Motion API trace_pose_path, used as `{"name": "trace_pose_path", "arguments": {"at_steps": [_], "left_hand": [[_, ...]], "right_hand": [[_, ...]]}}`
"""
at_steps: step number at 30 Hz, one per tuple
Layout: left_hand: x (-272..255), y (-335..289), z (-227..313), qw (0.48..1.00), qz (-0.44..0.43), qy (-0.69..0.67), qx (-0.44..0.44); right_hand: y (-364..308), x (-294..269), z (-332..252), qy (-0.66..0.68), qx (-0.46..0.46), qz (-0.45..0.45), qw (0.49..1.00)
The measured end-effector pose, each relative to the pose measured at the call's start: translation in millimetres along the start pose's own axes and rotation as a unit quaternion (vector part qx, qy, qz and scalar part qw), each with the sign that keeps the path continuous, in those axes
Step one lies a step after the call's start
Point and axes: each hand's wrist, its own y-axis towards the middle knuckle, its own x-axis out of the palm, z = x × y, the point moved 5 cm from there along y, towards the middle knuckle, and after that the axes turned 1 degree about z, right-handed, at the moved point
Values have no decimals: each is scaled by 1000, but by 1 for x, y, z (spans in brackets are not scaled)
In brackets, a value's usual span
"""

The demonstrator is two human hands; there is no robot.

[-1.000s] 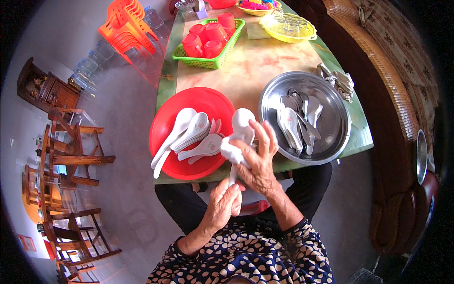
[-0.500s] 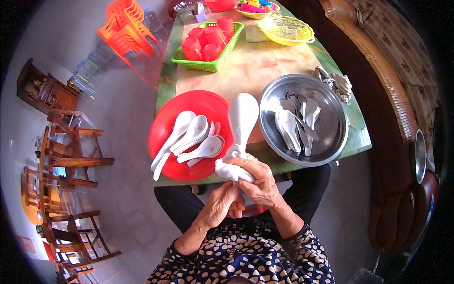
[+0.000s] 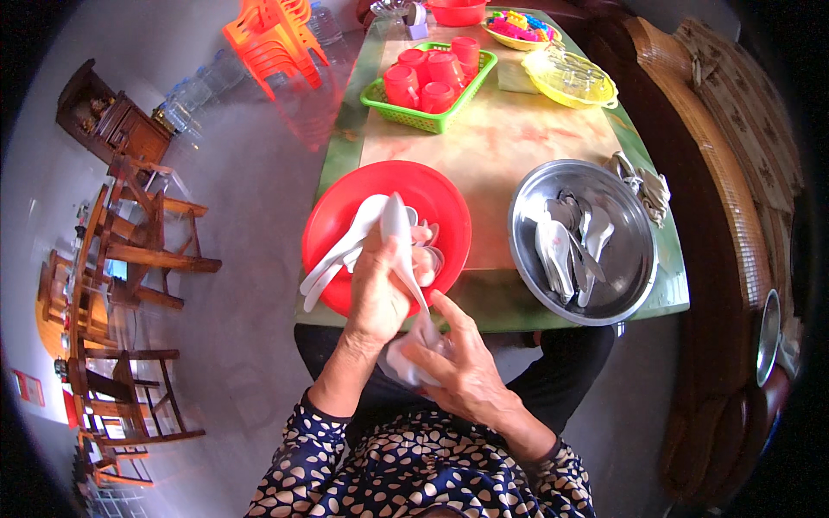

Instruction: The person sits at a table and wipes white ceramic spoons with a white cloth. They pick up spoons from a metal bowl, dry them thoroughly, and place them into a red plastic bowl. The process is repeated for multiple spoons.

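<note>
My left hand (image 3: 373, 298) is closed round the bowl part of a large white serving spoon (image 3: 398, 226), over the near edge of a round red basin (image 3: 447, 203). My right hand (image 3: 473, 375) grips a white cloth (image 3: 404, 364), partly blurred, that wraps the lower end of the spoon's handle. Inside the red basin lie several white spoons (image 3: 344, 245), some hidden behind my left hand. To the right stands a steel basin (image 3: 637, 278) holding white spoons (image 3: 553, 255) and metal cutlery (image 3: 591, 257).
Farther up the table, a green basket (image 3: 443, 123) holds red cups (image 3: 438, 97). Beyond it are a yellow basket (image 3: 570, 85), a bowl of colourful pieces (image 3: 524, 30) and a red bowl (image 3: 458, 12). A crumpled cloth (image 3: 649, 192) lies at the right edge.
My left hand has moved up from below the cloth to the spoon's bowl. The spoon has turned edge-on and shifted left, while the cloth has slid down toward the handle's end. The view has shifted.
</note>
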Motion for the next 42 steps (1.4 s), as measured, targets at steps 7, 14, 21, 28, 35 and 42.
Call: {"name": "trace_pose_path", "arguments": {"at_steps": [7, 14, 21, 28, 35, 42], "left_hand": [[5, -16, -19, 989, -16, -105, -101], [10, -29, -39, 993, 64, -30, -95], [7, -23, -41, 993, 66, -1, -103], [4, -24, -47, 993, 30, -24, -116], [7, -27, -45, 992, 27, -36, -116], [10, -44, -45, 987, 74, -42, -138]], "right_hand": [[26, -36, 25, 153, 152, 161, 963], [50, -6, 29, -42, 59, 147, 986], [30, -1, 27, 16, 55, 59, 997], [8, -4, 20, 29, 28, 29, 999], [10, -9, 17, 16, -8, 61, 998], [38, -10, 30, -125, -8, 149, 981]]}}
